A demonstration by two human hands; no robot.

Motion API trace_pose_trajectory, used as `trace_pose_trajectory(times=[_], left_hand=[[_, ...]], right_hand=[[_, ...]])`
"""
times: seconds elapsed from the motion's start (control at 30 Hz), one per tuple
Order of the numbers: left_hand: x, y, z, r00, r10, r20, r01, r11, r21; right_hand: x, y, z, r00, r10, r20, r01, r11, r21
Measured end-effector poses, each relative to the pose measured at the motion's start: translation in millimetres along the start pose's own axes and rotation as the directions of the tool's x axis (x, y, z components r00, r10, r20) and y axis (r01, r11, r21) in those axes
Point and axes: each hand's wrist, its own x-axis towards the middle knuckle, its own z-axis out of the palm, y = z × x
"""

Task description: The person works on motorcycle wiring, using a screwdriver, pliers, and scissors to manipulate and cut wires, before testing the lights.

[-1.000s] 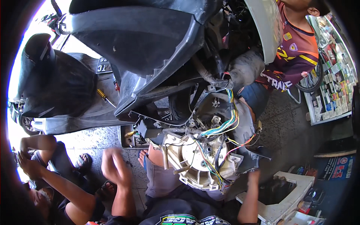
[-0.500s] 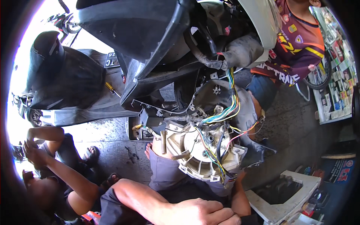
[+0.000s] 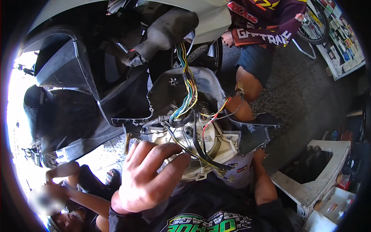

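In front of me lies a cream-white plastic scooter lamp or dashboard housing (image 3: 228,143), with a round centre and ribbed edge. A bundle of coloured wires (image 3: 190,87) runs down to it from the scooter's front. Thin loose wires (image 3: 205,156) cross its face. My left hand (image 3: 148,174) comes over the housing's near left part, thumb and forefinger bent together at these thin wires; its fingertips seem to pinch them. My right hand (image 3: 259,156) is by the housing's right edge, small and shadowed, with its fingers mostly hidden.
The dark scooter body (image 3: 69,65) fills the upper left. A person in a maroon jersey (image 3: 266,19) stands at the far right, a bare knee beside the housing. Another person (image 3: 85,193) crouches at lower left. A white box with an opening (image 3: 309,193) stands at right.
My left hand has risen from a closed fist near the lower edge to the wires on the housing. The view has shifted, so the scooter sits further left.
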Motion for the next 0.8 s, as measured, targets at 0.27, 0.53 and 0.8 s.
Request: trace_pose_trajectory(times=[0.27, 0.53, 0.8], left_hand=[[11.3, -9.2, 6.0, 0.992, 0.051, 0.118, -0.048, 0.998, -0.034], [15.1, -14.6, 19.0, 0.999, 0.004, -0.034, -0.01, 0.981, -0.192], [12.5, -18.7, 16.8, 0.999, -0.04, -0.023, 0.031, 0.952, -0.305]], right_hand=[[-47.2, -72.7, -136.4, 0.979, -0.187, -0.079, 0.202, 0.886, 0.417], [-232.5, -170.2, -295.1, 0.309, -0.799, 0.516, 0.157, 0.579, 0.8], [-264.8, -167.6, -226.9, 0.139, -0.928, 0.345, -0.682, 0.163, 0.713]])
